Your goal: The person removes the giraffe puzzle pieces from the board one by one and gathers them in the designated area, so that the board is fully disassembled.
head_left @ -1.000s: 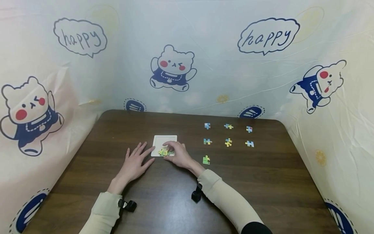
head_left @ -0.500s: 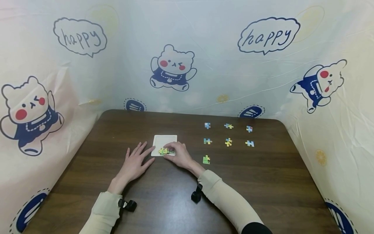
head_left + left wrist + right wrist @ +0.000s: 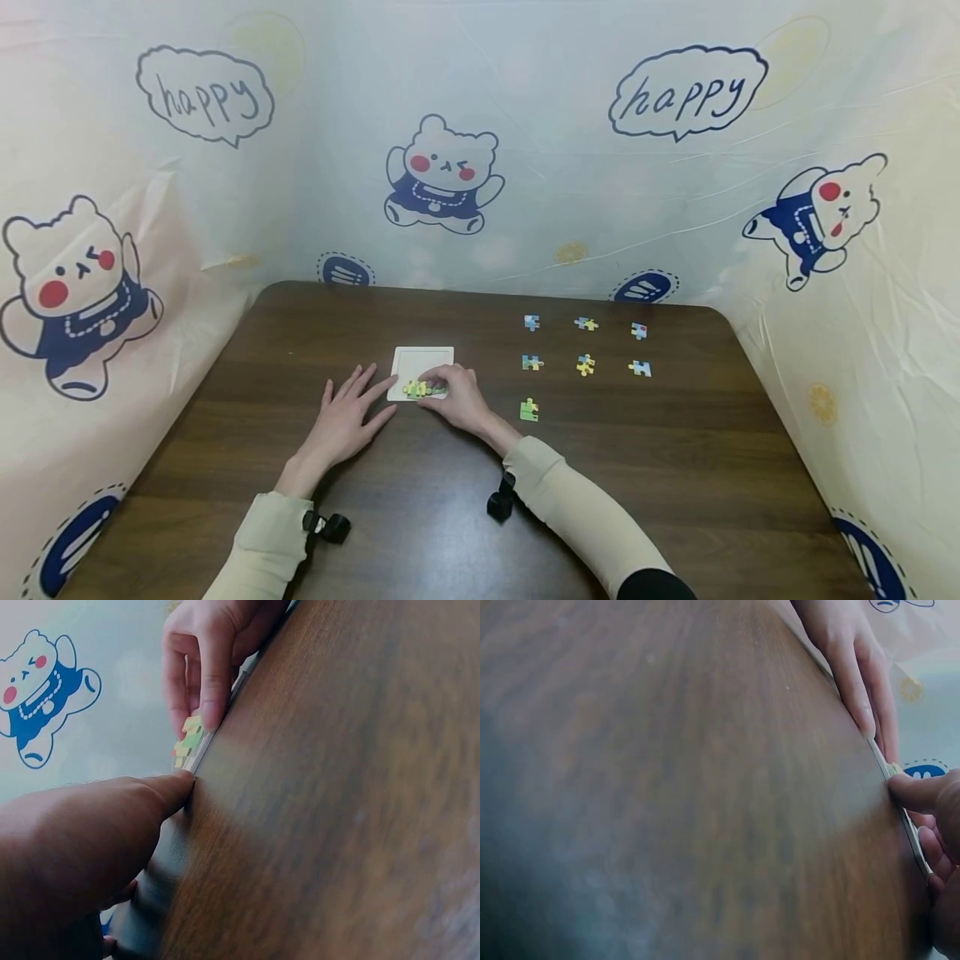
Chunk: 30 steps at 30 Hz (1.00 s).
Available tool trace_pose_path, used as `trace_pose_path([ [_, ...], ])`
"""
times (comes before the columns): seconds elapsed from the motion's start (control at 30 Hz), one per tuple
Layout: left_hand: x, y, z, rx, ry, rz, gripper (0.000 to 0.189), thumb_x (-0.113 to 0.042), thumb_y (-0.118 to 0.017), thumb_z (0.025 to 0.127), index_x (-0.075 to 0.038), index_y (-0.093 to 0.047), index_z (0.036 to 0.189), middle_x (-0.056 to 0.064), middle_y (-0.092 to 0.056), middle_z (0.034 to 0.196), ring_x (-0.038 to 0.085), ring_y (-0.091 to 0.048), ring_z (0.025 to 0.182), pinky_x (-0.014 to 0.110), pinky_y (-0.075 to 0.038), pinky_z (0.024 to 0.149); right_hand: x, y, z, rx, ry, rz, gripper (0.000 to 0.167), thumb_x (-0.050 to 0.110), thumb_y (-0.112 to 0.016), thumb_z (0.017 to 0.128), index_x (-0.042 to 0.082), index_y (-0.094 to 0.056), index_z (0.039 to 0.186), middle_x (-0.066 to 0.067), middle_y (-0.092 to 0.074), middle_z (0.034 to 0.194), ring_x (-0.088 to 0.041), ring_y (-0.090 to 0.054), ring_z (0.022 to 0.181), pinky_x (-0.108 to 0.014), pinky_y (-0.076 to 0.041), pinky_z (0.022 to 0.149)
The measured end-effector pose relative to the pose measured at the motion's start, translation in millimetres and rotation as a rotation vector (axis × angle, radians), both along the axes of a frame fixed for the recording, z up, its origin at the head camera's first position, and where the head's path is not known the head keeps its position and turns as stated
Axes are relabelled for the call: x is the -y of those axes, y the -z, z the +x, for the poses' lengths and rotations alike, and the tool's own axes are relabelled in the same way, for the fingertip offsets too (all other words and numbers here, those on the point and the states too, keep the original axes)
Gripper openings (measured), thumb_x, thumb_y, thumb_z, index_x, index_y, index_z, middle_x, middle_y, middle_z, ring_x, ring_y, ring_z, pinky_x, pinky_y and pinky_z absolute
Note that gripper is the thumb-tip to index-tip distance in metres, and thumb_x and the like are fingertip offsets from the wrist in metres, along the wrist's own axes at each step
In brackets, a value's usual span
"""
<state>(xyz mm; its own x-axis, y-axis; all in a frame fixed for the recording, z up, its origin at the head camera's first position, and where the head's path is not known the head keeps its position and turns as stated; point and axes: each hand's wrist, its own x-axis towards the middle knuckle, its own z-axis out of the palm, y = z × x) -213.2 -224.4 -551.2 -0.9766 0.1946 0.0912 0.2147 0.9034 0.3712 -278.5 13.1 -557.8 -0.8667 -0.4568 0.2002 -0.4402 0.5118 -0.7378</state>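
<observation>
A small white puzzle frame [image 3: 420,358] lies on the table, with yellow-green jigsaw pieces [image 3: 415,389] along its near side. My right hand [image 3: 461,403] reaches over the frame from the right and pinches a jigsaw piece between thumb and fingers; the fingers partly cover it. My left hand [image 3: 346,423] lies spread on the table, its fingertips at the frame's left edge and near corner. In the left wrist view, the left thumb [image 3: 169,793] touches the frame's corner beside the greenish pieces [image 3: 189,740]. In the right wrist view, the right thumb [image 3: 915,791] hides most of the frame.
To the right, several loose jigsaw pieces [image 3: 586,365] lie in spaced rows on the brown wooden table [image 3: 442,517]. A green and yellow piece [image 3: 528,409] is the nearest of them to the right forearm. A printed curtain [image 3: 570,192] stands behind the table.
My right hand has shifted slightly left within the frame, and the pieces at its fingertips have slid left with it. The left hand has stayed in place.
</observation>
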Motion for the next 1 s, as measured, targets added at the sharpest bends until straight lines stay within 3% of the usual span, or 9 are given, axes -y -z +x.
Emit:
trace_pose_path([
  [0.23, 0.8, 1.2, -0.5, 0.001, 0.001, -0.001, 0.059, -0.04, -0.067, 0.109, -0.022, -0.054, 0.164, 0.024, -0.037, 0.177, 0.052, -0.03, 0.166, 0.086, -0.014, 0.126, -0.5, -3.0, -0.3, 0.009, -0.002, -0.025, 0.033, 0.017, -0.09, 0.093, 0.009, -0.082, 0.124, -0.008, -0.084, 0.109, -0.023, -0.07, 0.106, -0.039, -0.04, 0.107],
  [0.37, 1.1, 1.5, -1.0, 0.003, 0.003, 0.0, 0.059, -0.04, -0.067, 0.109, -0.022, -0.054, 0.164, 0.024, -0.036, 0.177, 0.051, -0.029, 0.166, 0.086, -0.013, 0.126, -6.6, -11.3, -0.4, 0.021, -0.019, -0.066, 0.032, 0.014, -0.088, 0.094, 0.008, -0.082, 0.124, -0.01, -0.083, 0.107, -0.025, -0.071, 0.1, -0.027, -0.049, 0.092],
  [0.47, 1.2, 1.2, -1.4, 0.009, 0.0, -0.004, 0.059, -0.039, -0.067, 0.109, -0.022, -0.054, 0.164, 0.024, -0.036, 0.178, 0.051, -0.029, 0.166, 0.086, -0.013, 0.127, -15.5, -18.9, -0.9, 0.074, -0.039, -0.119, 0.031, 0.011, -0.086, 0.095, 0.007, -0.081, 0.126, -0.012, -0.082, 0.107, -0.024, -0.072, 0.096, -0.021, -0.05, 0.079],
  [0.7, 0.8, -2.5, -3.0, 0.006, 0.001, 0.006, 0.059, -0.039, -0.068, 0.109, -0.021, -0.054, 0.164, 0.024, -0.036, 0.178, 0.051, -0.028, 0.167, 0.085, -0.012, 0.127, -47.5, -34.9, -2.2, 0.155, -0.058, -0.248, 0.031, 0.007, -0.085, 0.096, 0.003, -0.08, 0.126, -0.018, -0.08, 0.103, -0.011, -0.066, 0.082, -0.021, -0.052, 0.073],
  [0.8, 0.9, -3.3, -2.3, 0.003, 0.006, 0.014, 0.06, -0.038, -0.068, 0.109, -0.021, -0.053, 0.164, 0.025, -0.036, 0.178, 0.051, -0.027, 0.167, 0.085, -0.011, 0.127, -65.6, -38.8, 0.0, 0.176, -0.047, -0.264, 0.031, 0.007, -0.085, 0.096, 0.003, -0.08, 0.127, -0.018, -0.08, 0.105, -0.005, -0.065, 0.082, -0.02, -0.053, 0.074],
  [1.0, 1.4, -1.5, 1.1, 0.008, 0.012, 0.014, 0.061, -0.038, -0.067, 0.109, -0.021, -0.052, 0.165, 0.025, -0.035, 0.178, 0.051, -0.027, 0.167, 0.085, -0.011, 0.128, -109.2, -41.8, 9.8, 0.209, -0.03, -0.284, 0.033, 0.005, -0.084, 0.095, -0.001, -0.078, 0.128, -0.021, -0.08, 0.107, -0.004, -0.067, 0.084, -0.019, -0.056, 0.075],
])
